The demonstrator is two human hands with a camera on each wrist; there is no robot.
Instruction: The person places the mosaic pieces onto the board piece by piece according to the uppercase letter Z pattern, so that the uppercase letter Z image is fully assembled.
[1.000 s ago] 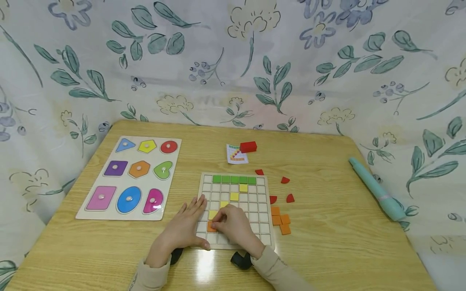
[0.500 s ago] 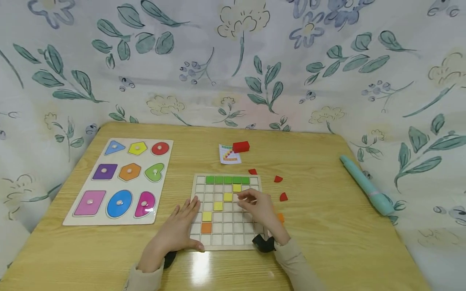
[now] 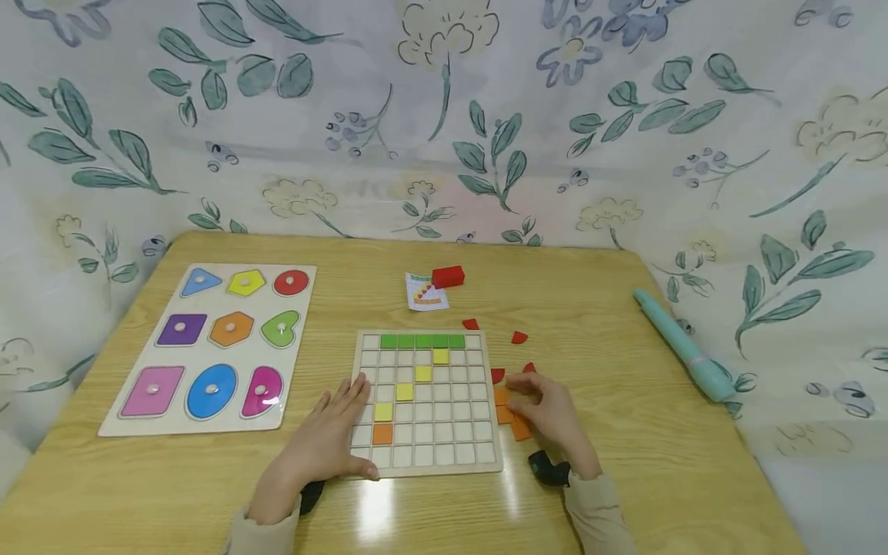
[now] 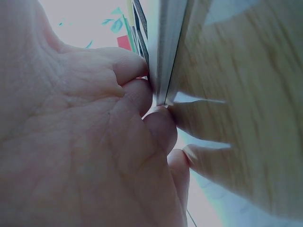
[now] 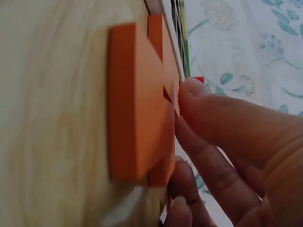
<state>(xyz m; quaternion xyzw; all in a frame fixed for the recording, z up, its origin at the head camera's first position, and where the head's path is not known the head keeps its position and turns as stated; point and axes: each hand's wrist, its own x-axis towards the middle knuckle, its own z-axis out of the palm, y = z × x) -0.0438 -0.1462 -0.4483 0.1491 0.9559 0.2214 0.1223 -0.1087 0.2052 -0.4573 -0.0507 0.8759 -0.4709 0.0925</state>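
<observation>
The shape board (image 3: pixel 201 385) is farthest left, out past the left grip (image 3: pixel 319 439) and to its left. The left grip has its fingers out and bears on the left edge of the grid (image 3: pixel 444 412), holding nothing, with its thumb by the near corner. Just right of those fingers, on the grid, are one orange square (image 3: pixel 382 434) and a slanting line of yellow squares (image 3: pixel 405 392); the green row (image 3: pixel 423 341) is farther off. The card (image 3: pixel 418 297) and red block (image 3: pixel 448 277) sit past the grid, beyond both grips.

Next come the orange tiles (image 3: pixel 502 416) on the worktop, by the grid's right edge. They lie just left of the right grip (image 3: pixel 548 412), right at its fingertips, and the left grip is much farther away, across the grid. The tiles are flat and square, so they have no long way; the little bunch runs from far to near. The right grip's thumb and fingers are bent in close to them, but I can't tell if it has pinched one. The red bits (image 3: pixel 519 338) lie past its fingertips. The teal stick (image 3: pixel 683 347) is well off to its right.
</observation>
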